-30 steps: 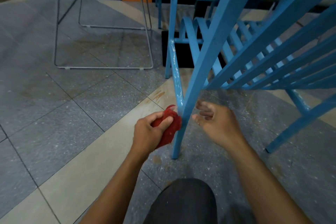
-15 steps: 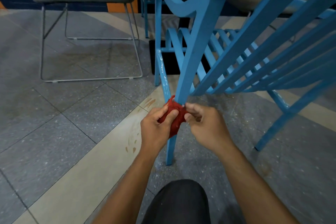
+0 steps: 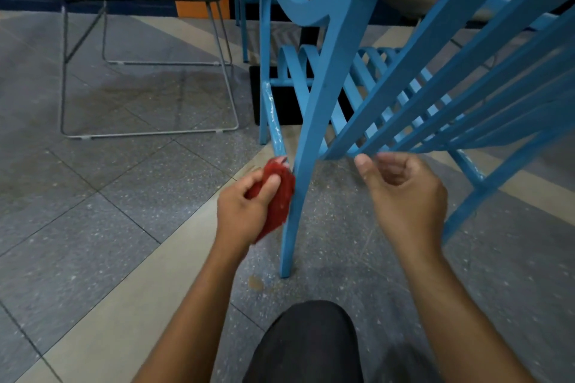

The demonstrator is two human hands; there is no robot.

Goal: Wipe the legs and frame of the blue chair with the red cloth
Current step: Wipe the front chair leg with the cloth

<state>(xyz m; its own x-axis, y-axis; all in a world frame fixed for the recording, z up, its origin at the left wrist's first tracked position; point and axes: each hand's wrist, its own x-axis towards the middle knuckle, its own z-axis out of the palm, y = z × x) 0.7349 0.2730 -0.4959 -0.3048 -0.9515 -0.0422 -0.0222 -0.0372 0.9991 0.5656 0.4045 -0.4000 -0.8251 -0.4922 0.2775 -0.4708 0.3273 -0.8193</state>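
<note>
Left hand [image 3: 245,211] is gripping the red cloth [image 3: 278,196] against the blue chair [image 3: 336,78] leg at frame centre, right hand [image 3: 401,193] is hovering half-curled and empty, risking the unsteadied chair shifting under wiping pressure.

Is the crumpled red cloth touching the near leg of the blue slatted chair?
Touching. The head view shows the red cloth, held in the left hand, with its edge pressed against the side of the chair leg, no floor visible between them.
</note>
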